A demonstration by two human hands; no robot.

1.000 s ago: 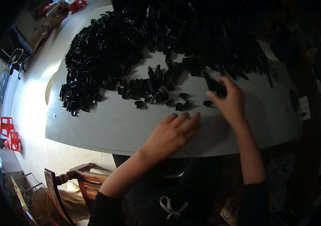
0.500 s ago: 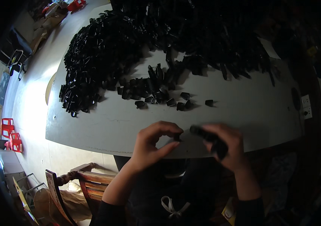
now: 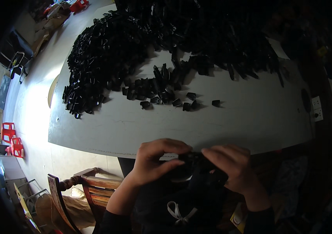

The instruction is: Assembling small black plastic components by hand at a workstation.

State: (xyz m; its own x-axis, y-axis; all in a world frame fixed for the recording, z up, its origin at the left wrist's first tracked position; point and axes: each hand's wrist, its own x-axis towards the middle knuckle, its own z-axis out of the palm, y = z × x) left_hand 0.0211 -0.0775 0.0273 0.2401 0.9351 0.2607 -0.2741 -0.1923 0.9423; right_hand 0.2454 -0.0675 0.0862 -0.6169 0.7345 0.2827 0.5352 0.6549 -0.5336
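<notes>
My left hand [image 3: 153, 160] is closed in a pinch, thumb and forefinger curled round a small black piece [image 3: 187, 157] that shows poorly against dark clothing. My right hand [image 3: 234, 165] wraps round a longer black plastic part [image 3: 202, 159], its near end hidden by fingers and shadow. Both pieces meet, or nearly meet, between the hands just in front of the table's near edge; whether they are joined I cannot tell. Beyond them several loose small black caps [image 3: 177, 102] lie on the grey table [image 3: 135, 130].
A heap of small black caps [image 3: 92, 66] covers the table's left, and a dark pile of longer black parts [image 3: 232, 50] spreads across the back. A wooden chair [image 3: 99, 191] stands at near left. Red stools [image 3: 16, 147] are on the floor farther left.
Both hands have come back toward me, from over the table to its front edge. The right hand's black part has swung in against the left hand's piece.
</notes>
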